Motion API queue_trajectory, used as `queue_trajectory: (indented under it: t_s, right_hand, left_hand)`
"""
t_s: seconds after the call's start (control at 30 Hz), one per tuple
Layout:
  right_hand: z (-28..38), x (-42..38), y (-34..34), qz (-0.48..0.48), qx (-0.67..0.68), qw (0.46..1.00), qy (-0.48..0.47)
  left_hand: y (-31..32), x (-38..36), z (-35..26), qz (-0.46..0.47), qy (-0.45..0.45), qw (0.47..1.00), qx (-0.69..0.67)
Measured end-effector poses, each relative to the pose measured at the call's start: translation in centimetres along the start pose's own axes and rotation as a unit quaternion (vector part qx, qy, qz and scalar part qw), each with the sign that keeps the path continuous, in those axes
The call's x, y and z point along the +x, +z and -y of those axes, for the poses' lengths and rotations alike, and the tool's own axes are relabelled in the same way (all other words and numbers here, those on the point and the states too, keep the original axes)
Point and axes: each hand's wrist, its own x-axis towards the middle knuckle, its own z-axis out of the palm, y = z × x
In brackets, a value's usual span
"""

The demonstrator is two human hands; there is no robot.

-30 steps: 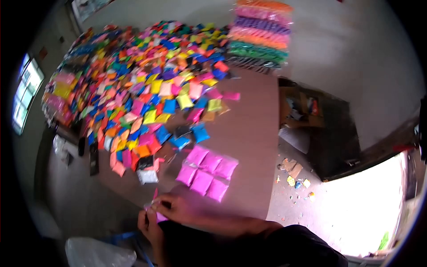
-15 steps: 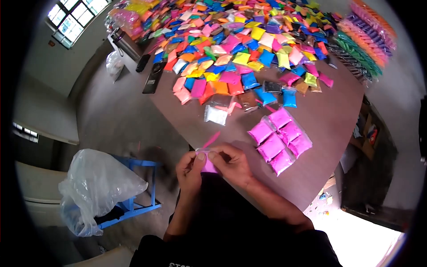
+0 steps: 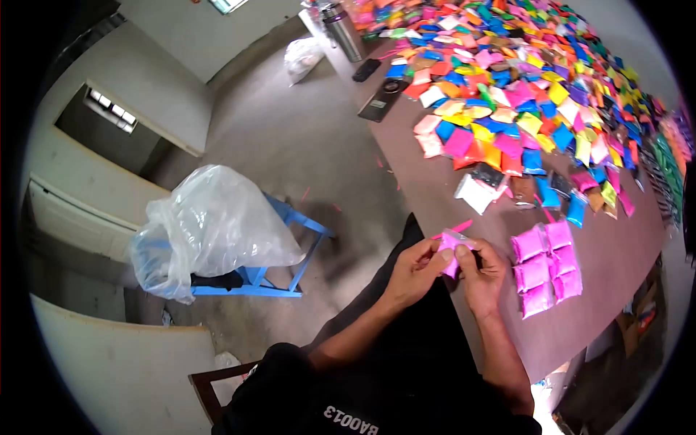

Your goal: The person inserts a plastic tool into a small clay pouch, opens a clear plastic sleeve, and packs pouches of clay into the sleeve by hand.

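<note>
Near the table's edge, my left hand (image 3: pixel 419 271) and my right hand (image 3: pixel 481 274) pinch a small pink packet (image 3: pixel 450 247) between thumbs and fingers. Its clear plastic edge shows at the top, and the fingers cover part of it. Just beyond the packet lies a thin pink strip (image 3: pixel 458 228). To the right of my right hand, several plump pink packets (image 3: pixel 535 272) lie in two columns on the brown table (image 3: pixel 605 319).
Colourful packets (image 3: pixel 529 94) are heaped across the table's far part. A white packet (image 3: pixel 476 196) lies nearer. A dark phone-like object (image 3: pixel 383 100) and a steel flask (image 3: pixel 342 32) stand along the left edge. On the floor side, a large plastic bag (image 3: pixel 217 221) rests on a blue frame (image 3: pixel 308 222).
The view has swung to the left, so the table and hands appear farther right. Both hands still hold the pink packet, which now shows more of its upper part.
</note>
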Motion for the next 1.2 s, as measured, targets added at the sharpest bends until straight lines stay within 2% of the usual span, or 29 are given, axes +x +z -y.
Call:
queue_trajectory:
  t_s: [0.13, 0.27, 0.37, 0.43, 0.57, 0.63, 0.73, 0.87, 0.93, 1.03, 1.17, 1.2]
  right_hand:
    - [0.6, -0.3, 0.3, 0.015, 0.004, 0.998, 0.066]
    - [0.2, -0.5, 0.1, 0.016, 0.009, 0.996, 0.083]
    - [-0.3, -0.4, -0.1, 0.015, 0.017, 0.998, 0.060]
    - [-1.3, -0.1, -0.2, -0.019, -0.002, 1.000, 0.007]
    - [-0.8, -0.2, -0.5, -0.006, 0.007, 1.000, 0.007]
    - [-0.2, -0.5, -0.6, 0.003, 0.025, 0.995, 0.095]
    - [0.2, -0.3, -0.1, 0.025, 0.071, 0.985, 0.154]
    - [-0.2, -0.5, -0.7, 0.050, 0.093, 0.982, 0.159]
    - [-0.6, -0.6, -0.4, 0.023, 0.037, 0.997, 0.069]
    - [-0.6, -0.5, -0.3, 0.018, 0.029, 0.998, 0.054]
    - [0.8, -0.6, -0.3, 0.046, 0.017, 0.993, 0.111]
    - [1.2, -0.6, -0.3, 0.066, -0.009, 0.991, 0.117]
  left_hand:
    - [-0.3, -0.2, -0.2, 0.001, 0.046, 0.999, 0.029]
    - [-0.6, -0.8, 0.4, -0.015, 0.038, 0.998, 0.057]
    - [-0.1, -0.9, 0.2, -0.016, 0.008, 1.000, -0.004]
    - [0.1, -0.9, 0.5, -0.024, -0.017, 0.997, -0.069]
    - [-0.4, -1.1, 1.1, -0.010, -0.017, 0.998, -0.053]
    - [-1.1, -1.2, 1.3, 0.003, -0.002, 1.000, -0.011]
    - [-1.8, -1.8, 1.4, 0.012, -0.007, 0.998, 0.062]
    - [-1.5, -2.0, 1.2, 0.018, -0.024, 1.000, -0.007]
    - [-0.7, -2.2, 0.5, -0.003, -0.037, 0.997, -0.068]
    - [-0.8, -2.3, -0.2, -0.002, -0.050, 0.996, -0.074]
    - [-2.6, -2.4, 1.4, 0.018, -0.025, 0.996, -0.080]
    - [-2.7, -2.6, 1.0, 0.016, -0.002, 0.999, -0.043]
